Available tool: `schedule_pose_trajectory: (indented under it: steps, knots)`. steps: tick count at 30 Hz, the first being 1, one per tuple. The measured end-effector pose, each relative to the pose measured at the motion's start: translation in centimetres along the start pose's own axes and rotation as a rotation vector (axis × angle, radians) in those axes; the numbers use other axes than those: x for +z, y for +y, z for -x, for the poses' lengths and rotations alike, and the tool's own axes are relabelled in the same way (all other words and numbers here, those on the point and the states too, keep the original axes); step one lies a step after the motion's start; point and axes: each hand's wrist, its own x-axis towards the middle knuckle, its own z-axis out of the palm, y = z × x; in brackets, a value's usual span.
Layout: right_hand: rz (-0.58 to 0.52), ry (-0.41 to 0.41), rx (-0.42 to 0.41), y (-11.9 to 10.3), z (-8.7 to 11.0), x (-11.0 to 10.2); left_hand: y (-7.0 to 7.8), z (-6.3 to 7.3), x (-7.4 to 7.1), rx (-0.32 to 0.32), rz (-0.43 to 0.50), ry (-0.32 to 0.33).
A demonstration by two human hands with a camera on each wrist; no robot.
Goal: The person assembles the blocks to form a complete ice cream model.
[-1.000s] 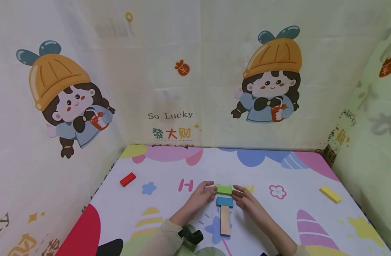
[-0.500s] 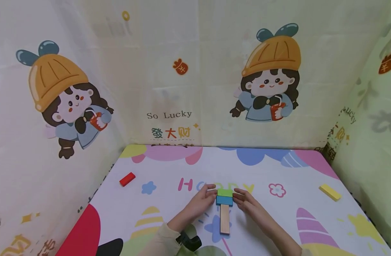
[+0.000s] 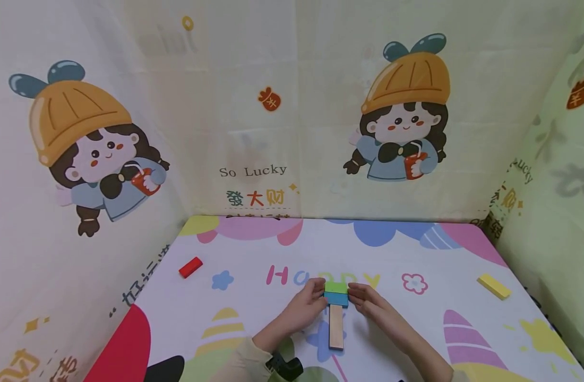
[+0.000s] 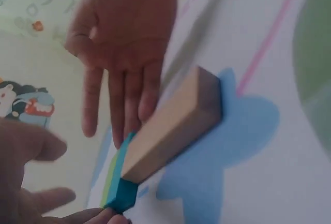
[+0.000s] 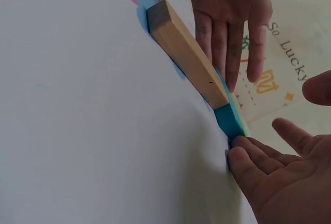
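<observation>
A plain wooden block (image 3: pixel 336 328) lies lengthwise on the printed tabletop, one end meeting the middle of a blue block (image 3: pixel 336 299) that lies crosswise. Directly behind the blue one, side by side with it, is a green block (image 3: pixel 336 287). My left hand (image 3: pixel 305 306) is at the left ends of these two, its fingertips touching the blue block's end in the left wrist view. At the opposite ends is my right hand (image 3: pixel 374 303); in the right wrist view, its fairly straight fingertips (image 5: pixel 239 154) touch the blue end. Neither hand wraps round a block.
A red block (image 3: pixel 190 267) lies far off to the left on the tabletop (image 3: pixel 387 265). Over on the right is a yellow block (image 3: pixel 494 286). Printed cloth walls (image 3: pixel 320 132) rise at the back and both sides.
The green block has come towards me, closing the gap to the blue block. Both hands have come slightly nearer with it, and the left hand now reaches the blue block's end.
</observation>
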Motion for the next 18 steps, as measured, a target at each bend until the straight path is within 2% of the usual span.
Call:
schedule_pose_trajectory:
  steps: [4, 6, 8, 10, 12, 14, 18]
  knots:
    - [0.115, 0.029, -0.064, 0.7, 0.9, -0.9, -0.6, -0.2, 0.6, 0.099, -0.365, -0.037]
    - [0.198, 0.048, -0.104, 1.3, 1.7, -1.9, -0.8, -0.2, 0.8, 0.185, -0.543, -0.078]
    - [0.280, 0.073, -0.145, 2.0, 2.8, -3.1, -1.0, -0.2, 0.8, 0.272, -0.661, -0.131]
    - [0.368, 0.098, -0.242, 2.9, 4.1, -4.6, -1.1, -0.1, 0.8, 0.359, -0.739, -0.175]
    - [0.472, 0.132, -0.339, 3.8, 5.3, -6.4, -1.1, 0.1, 0.6, 0.419, -0.803, -0.204]
    - [0.586, 0.157, -0.376, 4.2, 6.5, -8.4, -1.0, 0.1, 0.4, 0.446, -0.836, -0.226]
    - [0.726, 0.212, -0.405, 5.4, 8.3, -12.2, -0.9, 0.1, 0.1, 0.441, -0.855, -0.265]
